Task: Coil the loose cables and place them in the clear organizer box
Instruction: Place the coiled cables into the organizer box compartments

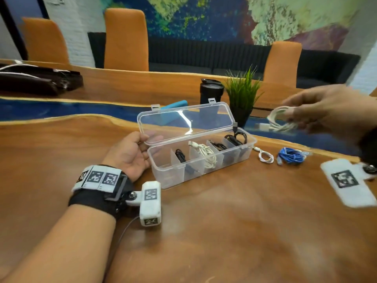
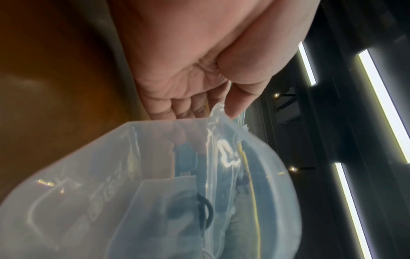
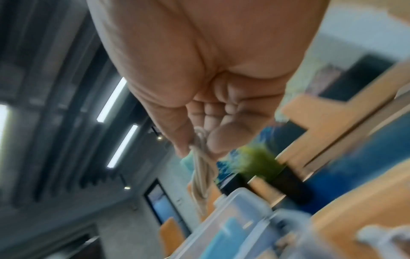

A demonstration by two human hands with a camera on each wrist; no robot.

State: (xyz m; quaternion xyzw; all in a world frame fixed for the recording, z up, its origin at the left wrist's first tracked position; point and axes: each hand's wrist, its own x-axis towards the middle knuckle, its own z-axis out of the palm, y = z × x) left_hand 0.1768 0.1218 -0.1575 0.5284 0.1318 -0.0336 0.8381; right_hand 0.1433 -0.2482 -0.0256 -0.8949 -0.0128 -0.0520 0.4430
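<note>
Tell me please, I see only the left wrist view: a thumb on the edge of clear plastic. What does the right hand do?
Observer: The right hand holds a coiled white cable in the air, to the right of the clear organizer box.
Operator: Do loose cables remain outside?
Observer: Yes, two: a small white cable and a blue cable lie right of the box.
Operator: How full is the box?
Observer: Four compartments hold cables; the one at the left end looks empty.
</note>
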